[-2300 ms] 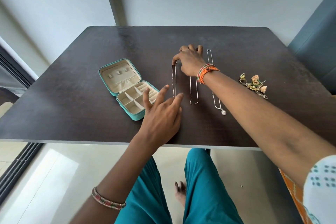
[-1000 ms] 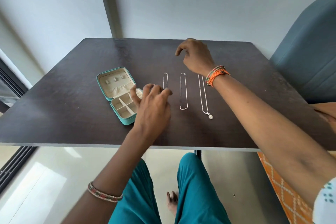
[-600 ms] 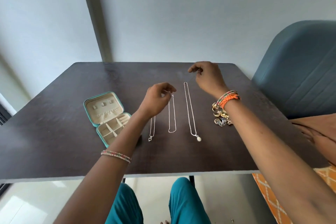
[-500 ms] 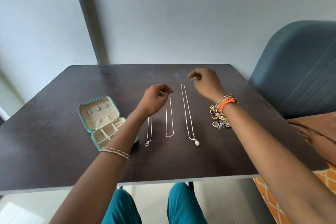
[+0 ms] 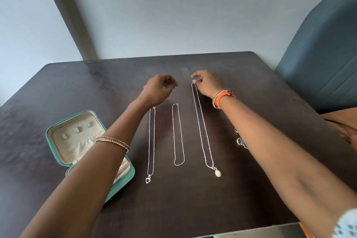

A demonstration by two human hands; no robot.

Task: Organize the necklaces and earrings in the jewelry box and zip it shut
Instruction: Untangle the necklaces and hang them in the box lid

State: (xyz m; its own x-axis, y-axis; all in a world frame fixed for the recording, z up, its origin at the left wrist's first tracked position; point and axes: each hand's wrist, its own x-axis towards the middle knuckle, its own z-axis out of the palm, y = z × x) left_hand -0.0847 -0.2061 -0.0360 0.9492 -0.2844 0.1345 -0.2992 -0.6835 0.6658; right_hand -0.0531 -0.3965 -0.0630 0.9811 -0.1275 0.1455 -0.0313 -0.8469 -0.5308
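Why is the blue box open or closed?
Open. The jewelry box lies with its lid flat back, showing the cream lining inside.

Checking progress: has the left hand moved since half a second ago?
Yes. The left hand has left the heart-pendant necklace and now hovers beyond its clasp end, farther from the jewelry box.

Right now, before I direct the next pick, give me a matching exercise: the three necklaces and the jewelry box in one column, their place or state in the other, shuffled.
Column 1:
1. heart-pendant necklace
2. plain chain
3. oval-pendant necklace
4. jewelry box

Column 2:
A. open, at the table's left, partly behind the left forearm
B. longest, its top end at the right hand
C. shortest, in the middle
D. nearest the box, lying free

Pairs: 1-D, 2-C, 3-B, 4-A
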